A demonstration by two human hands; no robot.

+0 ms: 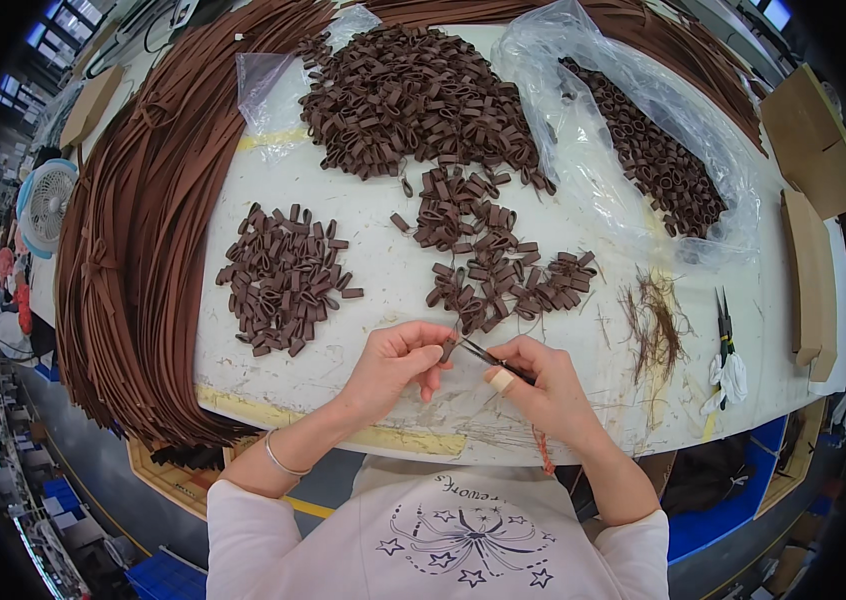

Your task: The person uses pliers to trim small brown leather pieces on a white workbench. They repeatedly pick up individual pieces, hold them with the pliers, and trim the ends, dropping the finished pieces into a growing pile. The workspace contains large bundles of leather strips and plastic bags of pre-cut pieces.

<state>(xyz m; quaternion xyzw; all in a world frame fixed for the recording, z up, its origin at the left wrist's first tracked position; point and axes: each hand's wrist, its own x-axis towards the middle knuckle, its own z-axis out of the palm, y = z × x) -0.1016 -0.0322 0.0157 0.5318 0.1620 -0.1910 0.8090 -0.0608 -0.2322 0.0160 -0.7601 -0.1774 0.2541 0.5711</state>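
Between the thumb and fingers of my left hand [395, 366] is a small dark brown strap loop [447, 351]. My right hand [546, 388], with a beige wrap on one finger, grips dark thread snips [486, 356]; their tips reach to the loop. Just beyond my hands lies a trail of similar loops [488, 265], some with loose thread ends. It runs back to a large heap of loops [413, 100]. A smaller separate pile of loops [283, 280] sits to the left.
Long brown strips [133, 270] drape over the table's left side. A clear plastic bag [583, 130] holds more loops at the back right. Thread scraps [657, 322] and white-wrapped snips [725, 335] lie to the right, near cardboard boxes [805, 275]. A fan [47, 205] stands far left.
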